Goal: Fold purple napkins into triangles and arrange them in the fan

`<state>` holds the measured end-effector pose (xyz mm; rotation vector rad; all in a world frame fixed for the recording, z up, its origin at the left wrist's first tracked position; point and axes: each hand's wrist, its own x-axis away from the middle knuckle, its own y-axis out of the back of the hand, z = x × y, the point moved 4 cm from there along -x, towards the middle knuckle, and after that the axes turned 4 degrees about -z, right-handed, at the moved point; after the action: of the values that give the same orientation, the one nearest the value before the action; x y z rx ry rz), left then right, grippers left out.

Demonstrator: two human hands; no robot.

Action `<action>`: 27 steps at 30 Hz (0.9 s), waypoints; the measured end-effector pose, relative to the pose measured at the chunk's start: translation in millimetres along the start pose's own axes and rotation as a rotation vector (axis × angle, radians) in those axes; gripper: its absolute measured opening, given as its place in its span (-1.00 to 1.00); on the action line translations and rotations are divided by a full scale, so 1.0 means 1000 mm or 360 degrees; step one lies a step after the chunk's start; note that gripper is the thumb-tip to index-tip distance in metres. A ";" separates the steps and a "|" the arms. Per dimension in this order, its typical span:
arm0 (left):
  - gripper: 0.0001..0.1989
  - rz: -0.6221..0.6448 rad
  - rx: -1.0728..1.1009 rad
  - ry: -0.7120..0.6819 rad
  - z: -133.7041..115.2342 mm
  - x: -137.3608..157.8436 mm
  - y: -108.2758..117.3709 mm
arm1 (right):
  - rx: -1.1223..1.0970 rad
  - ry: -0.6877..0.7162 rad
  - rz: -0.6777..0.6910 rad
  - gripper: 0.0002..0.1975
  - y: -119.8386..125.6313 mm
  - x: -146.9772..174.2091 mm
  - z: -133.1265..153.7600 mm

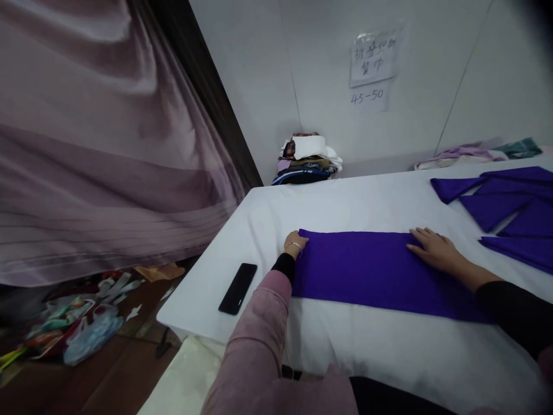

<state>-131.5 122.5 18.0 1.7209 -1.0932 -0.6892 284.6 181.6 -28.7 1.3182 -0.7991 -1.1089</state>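
A purple cloth napkin (358, 268), folded into a long rectangle, lies flat across the white-covered table (345, 202). At its far left corner my left hand (295, 241) is closed, with thumb and fingers pinching the edge. My right hand (434, 248) rests on the far edge toward the right end, palm down and fingers stretched out. My right forearm hides part of the napkin's right end. Several folded purple napkins (510, 202) lie overlapping farther right on the table.
A black phone (238, 288) lies left of my left forearm. Folded clothes (307, 161) are stacked beyond the table's far edge, by the wall with paper signs (372, 60). A pink curtain (108, 144) hangs at left. Plastic bags (93, 334) lie on the floor.
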 end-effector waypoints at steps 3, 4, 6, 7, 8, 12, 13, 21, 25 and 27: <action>-0.79 -0.0041 0.0058 -0.0143 -0.003 0.007 0.001 | -0.0036 0.0005 0.0040 -0.40 -0.005 -0.004 -0.008; -0.81 -0.0075 0.0072 -0.0211 -0.005 0.013 0.002 | -0.0046 0.0014 0.0052 -0.40 -0.005 -0.005 -0.009; -0.83 -0.0132 0.0095 -0.0342 -0.007 0.026 0.004 | -0.0056 0.0018 0.0082 -0.39 -0.005 -0.006 -0.012; -0.81 -0.0148 0.0102 -0.0410 -0.008 0.033 0.005 | -0.0059 0.0012 0.0090 -0.39 -0.004 -0.006 -0.012; -0.78 -0.0165 0.0103 -0.0485 -0.009 0.039 0.006 | -0.0066 0.0009 0.0087 -0.40 -0.003 -0.006 -0.012; -0.73 -0.0273 0.0052 -0.0819 -0.013 0.057 0.008 | -0.0125 0.0047 0.0011 -0.43 -0.001 -0.003 -0.012; -0.73 -0.0295 0.0033 -0.0869 -0.014 0.060 0.009 | -0.0140 0.0054 -0.0006 -0.44 -0.001 -0.002 -0.013; -0.82 -0.0313 0.0209 -0.0745 -0.020 0.066 0.011 | -0.0588 0.0402 -0.0298 -0.57 0.026 0.000 0.070; -0.90 -0.0332 0.0394 -0.0656 -0.031 0.079 0.017 | -0.1017 0.0950 -0.0388 -0.62 0.055 0.022 0.177; -0.96 -0.0345 0.0487 -0.0664 -0.038 0.088 0.021 | -0.1131 0.1090 -0.0571 -0.63 0.068 0.033 0.214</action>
<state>-69.1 56.1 55.0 2.0321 -1.3624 -1.0990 106.3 73.3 60.9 1.1133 0.3351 -0.9754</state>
